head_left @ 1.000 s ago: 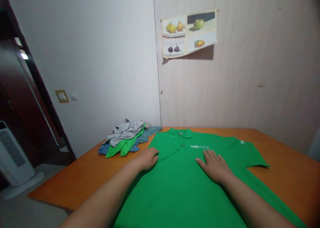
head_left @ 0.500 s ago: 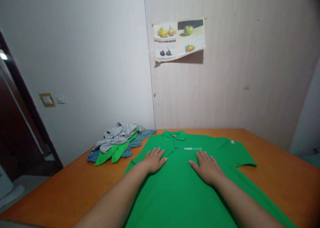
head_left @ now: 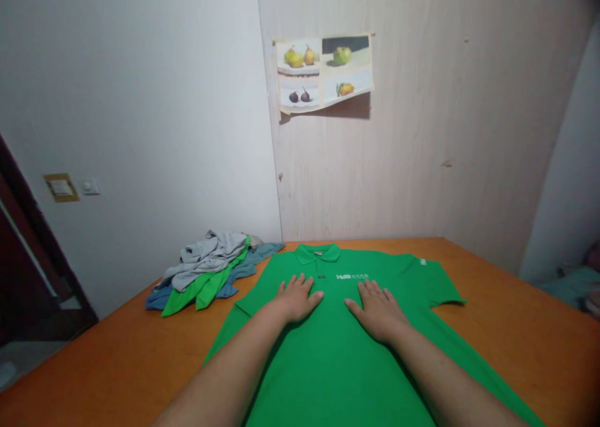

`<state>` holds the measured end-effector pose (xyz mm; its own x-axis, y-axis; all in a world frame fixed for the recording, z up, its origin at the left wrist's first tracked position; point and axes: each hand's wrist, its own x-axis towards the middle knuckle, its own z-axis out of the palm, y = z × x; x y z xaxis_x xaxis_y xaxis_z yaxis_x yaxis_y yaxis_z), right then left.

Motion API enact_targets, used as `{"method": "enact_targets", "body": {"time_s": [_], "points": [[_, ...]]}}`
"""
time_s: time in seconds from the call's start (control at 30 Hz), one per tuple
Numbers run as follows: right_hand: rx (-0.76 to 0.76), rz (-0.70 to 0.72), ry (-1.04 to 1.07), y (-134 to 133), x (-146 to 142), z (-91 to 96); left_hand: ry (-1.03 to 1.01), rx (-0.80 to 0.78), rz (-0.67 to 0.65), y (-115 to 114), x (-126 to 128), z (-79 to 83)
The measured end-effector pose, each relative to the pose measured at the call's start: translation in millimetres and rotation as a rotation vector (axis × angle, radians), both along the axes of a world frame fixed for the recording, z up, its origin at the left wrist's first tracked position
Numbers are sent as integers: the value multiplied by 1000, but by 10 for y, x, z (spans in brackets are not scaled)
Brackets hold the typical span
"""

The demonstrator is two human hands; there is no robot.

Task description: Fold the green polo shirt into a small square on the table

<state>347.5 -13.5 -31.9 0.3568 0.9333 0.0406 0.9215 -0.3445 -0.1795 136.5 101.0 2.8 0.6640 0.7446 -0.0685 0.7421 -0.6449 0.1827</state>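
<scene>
A green polo shirt [head_left: 328,358] lies spread face up, its collar toward the wall and its lower part running out of view at the bottom. White lettering crosses the chest, and a small white mark shows on the sleeve at the right. My left hand [head_left: 296,299] rests flat on the chest, just below and left of the button placket, fingers spread. Below the lettering, my right hand [head_left: 377,311] lies flat on the cloth with its fingers stretched out. Neither hand grips the fabric. My left forearm covers part of the shirt's left side.
A crumpled pile of clothes [head_left: 206,271], grey, bright green and blue, sits on the orange table [head_left: 117,358] left of the shirt. Behind the table stands a wall with a fruit picture sheet [head_left: 325,74]. A switch [head_left: 90,187] is on the left wall.
My left hand has shifted slightly right across the shirt, closer to the placket. My right hand stays about where it was on the chest. The camera view has turned a little to the right.
</scene>
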Motion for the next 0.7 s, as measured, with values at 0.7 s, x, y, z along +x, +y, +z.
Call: {"method": "enact_targets", "body": {"time_s": [0.7], "points": [[179,-67,382,112,203,87,-75,62,-41,-165,103,-187]]}}
